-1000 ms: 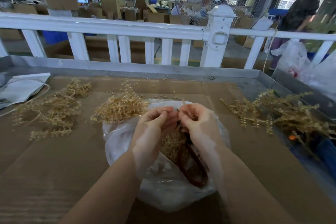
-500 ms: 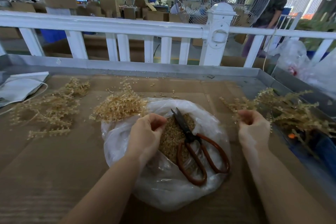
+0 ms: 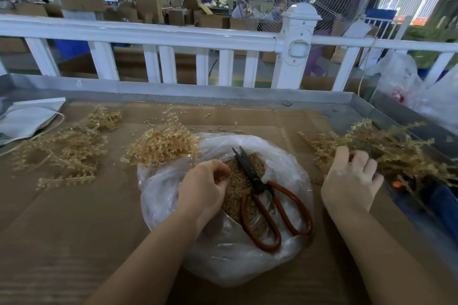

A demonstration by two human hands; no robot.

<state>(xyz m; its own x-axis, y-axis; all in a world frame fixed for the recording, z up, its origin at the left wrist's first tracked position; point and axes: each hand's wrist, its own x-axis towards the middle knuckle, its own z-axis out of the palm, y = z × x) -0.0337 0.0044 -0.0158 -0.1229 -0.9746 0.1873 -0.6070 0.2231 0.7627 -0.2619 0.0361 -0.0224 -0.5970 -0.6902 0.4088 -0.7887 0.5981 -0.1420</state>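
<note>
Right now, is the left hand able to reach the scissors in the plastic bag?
Probably yes. The left hand is inside the open plastic bag, close beside the scissors, which lie uncovered on top of the beads. Nothing stands between them, but its curled fingers may be holding beads.

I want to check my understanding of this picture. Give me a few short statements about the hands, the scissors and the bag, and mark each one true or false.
1. The scissors lie on the beads inside the plastic bag. True.
2. The right hand holds the scissors. False: it touches the sprigs on the right, and no hand is on the scissors.
3. The left hand is at the beads in the bag. True.
4. The scissor handles are blue. False: they are orange-red.
</note>
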